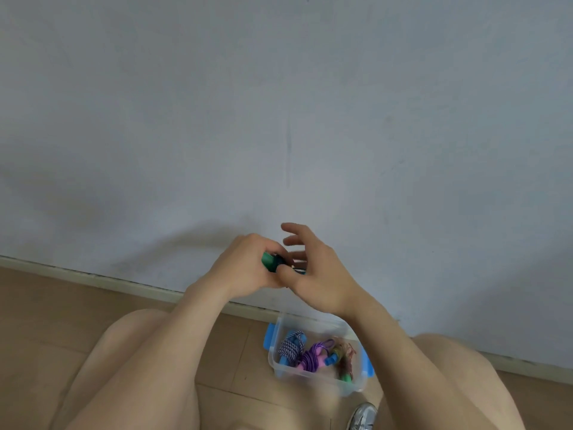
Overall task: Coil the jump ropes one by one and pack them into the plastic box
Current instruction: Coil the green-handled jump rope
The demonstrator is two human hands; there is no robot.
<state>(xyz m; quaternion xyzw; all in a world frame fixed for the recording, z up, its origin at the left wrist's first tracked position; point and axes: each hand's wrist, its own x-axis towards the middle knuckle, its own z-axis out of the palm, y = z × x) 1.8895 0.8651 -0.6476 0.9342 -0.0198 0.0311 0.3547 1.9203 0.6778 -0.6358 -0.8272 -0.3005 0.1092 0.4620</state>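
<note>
The left grip (245, 265), a bare hand, is curled tight around a green jump rope handle (269, 261), whose end sticks out by the thumb. Just to its right is the right grip (316, 268), loose, its fingers (294, 231) spread and nearly straight and partly blurred. Its thumb lies against the dark bundle next to the handle. A small bit of green and white shows under those fingers, too blurred to tell what it is. Both grips are held up in the air in front of a pale grey wall (279, 88).

Well below the right grip, under its forearm, a clear plastic box (310, 324) with blue latches (269, 336) sits on the tan floor (46, 305), close to the baseboard (93, 279). Inside the box lie three bundled ropes: a blue and white striped rope (291, 347) on the side nearer the left grip, a purple rope (313, 356) with pink handles in the middle, and a brownish rope (344, 355) with green and blue ends on the far side.

Bare knees frame the box on either side, and a silver shoe (362, 415) shows below it.
</note>
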